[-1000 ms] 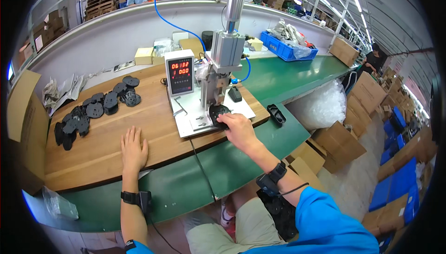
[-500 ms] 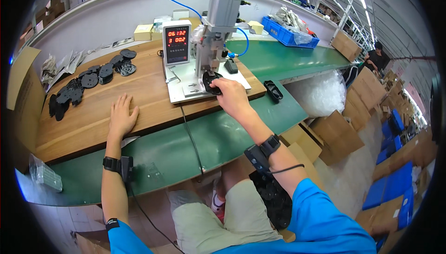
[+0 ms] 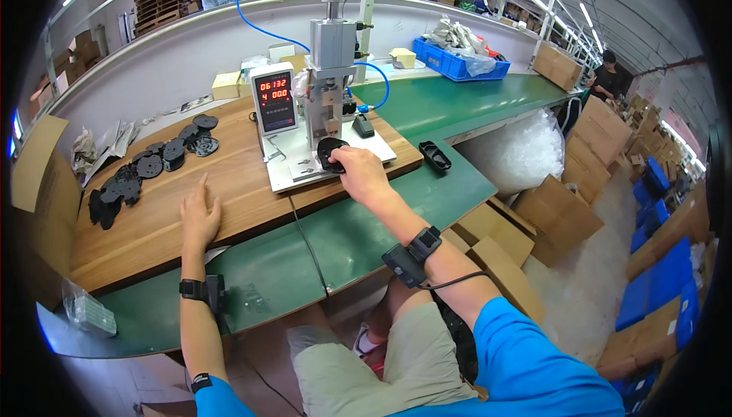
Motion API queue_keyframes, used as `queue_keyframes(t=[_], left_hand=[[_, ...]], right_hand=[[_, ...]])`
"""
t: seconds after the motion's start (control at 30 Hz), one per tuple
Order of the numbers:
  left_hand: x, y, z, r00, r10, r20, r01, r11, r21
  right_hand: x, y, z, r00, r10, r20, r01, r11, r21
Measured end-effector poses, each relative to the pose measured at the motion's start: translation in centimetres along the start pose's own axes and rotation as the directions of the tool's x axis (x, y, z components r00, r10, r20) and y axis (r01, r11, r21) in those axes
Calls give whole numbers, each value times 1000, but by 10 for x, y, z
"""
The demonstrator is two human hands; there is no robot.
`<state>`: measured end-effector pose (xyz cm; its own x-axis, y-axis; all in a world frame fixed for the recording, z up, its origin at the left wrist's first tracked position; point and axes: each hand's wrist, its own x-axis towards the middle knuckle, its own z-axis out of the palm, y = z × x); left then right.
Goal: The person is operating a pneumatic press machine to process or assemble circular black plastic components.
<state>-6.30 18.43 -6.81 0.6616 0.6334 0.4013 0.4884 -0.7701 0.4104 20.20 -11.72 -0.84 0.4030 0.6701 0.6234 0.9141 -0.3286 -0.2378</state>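
Factory line, wooden table point(image 3: 229, 196): our right hand point(image 3: 362, 175) pinches a black part point(image 3: 330, 152) at the small press point(image 3: 332, 74), our left hand point(image 3: 198, 215) lies flat and empty; a heap of black parts point(image 3: 149, 169) apparently awaits pressing.

A press machine point(image 3: 333, 59) is standing on a base plate point(image 3: 305, 169) at the middle of the desk point(image 3: 229, 188), with a counter display point(image 3: 274, 101) sitting just left of it. A round part point(image 3: 329, 152) is lying on the plate under the press. A pile of parts point(image 3: 145, 169) is lying well to the left. A bin point(image 3: 457, 62) is sitting behind, to the right.
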Motion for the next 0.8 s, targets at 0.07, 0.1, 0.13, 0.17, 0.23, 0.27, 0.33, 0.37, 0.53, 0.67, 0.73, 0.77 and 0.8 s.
queue_keyframes(t=[0.07, 0.1, 0.13, 0.17, 0.23, 0.27, 0.33, 0.37, 0.53, 0.67, 0.73, 0.77, 0.8], left_hand=[[-1, -5, -3, 996, 31, -79, -29, 999, 28], [-1, -8, -2, 992, 48, -119, -43, 998, 44], [-3, -15, -2, 993, 21, -118, -13, 998, 69], [-2, -10, -2, 996, 5, -92, 1, 998, 69], [-2, -2, -4, 998, -32, -47, 36, 996, 76], [-1, -5, -2, 998, -7, -66, 11, 998, 58], [0, -8, 0, 998, 10, -62, -6, 999, 53], [0, -9, 0, 998, 19, -58, -17, 999, 46], [-2, -12, 0, 999, 7, -51, -5, 999, 41], [-3, -1, -4, 999, 11, -42, -8, 997, 75], [-5, 0, -6, 999, 19, -41, -17, 998, 66], [-5, 0, -6, 999, 24, -48, -21, 998, 67], [-5, 0, -6, 998, 30, -55, -26, 997, 69]], right_hand=[[2, -2, 1, 1000, 1, 5, -1, 1000, 27], [3, -2, 0, 1000, -1, 6, 0, 999, 41], [4, -7, 2, 1000, -3, 8, 3, 999, 42], [3, -4, 0, 1000, -1, 3, 1, 1000, 27], [1, -4, 1, 1000, 9, -18, -9, 999, 47], [2, -5, 2, 1000, 5, -24, -4, 999, 45], [3, -5, 2, 999, 0, -32, 1, 999, 33], [2, -5, 2, 999, 2, -33, -1, 999, 36], [2, -7, 1, 999, -10, -35, 11, 999, 33], [1, -3, 1, 1000, 1, -31, 0, 1000, 27], [1, -2, 1, 1000, 6, -27, -5, 1000, 25], [1, -2, 2, 1000, 7, -26, -6, 1000, 26], [1, -2, 3, 1000, 9, -25, -8, 1000, 26]])
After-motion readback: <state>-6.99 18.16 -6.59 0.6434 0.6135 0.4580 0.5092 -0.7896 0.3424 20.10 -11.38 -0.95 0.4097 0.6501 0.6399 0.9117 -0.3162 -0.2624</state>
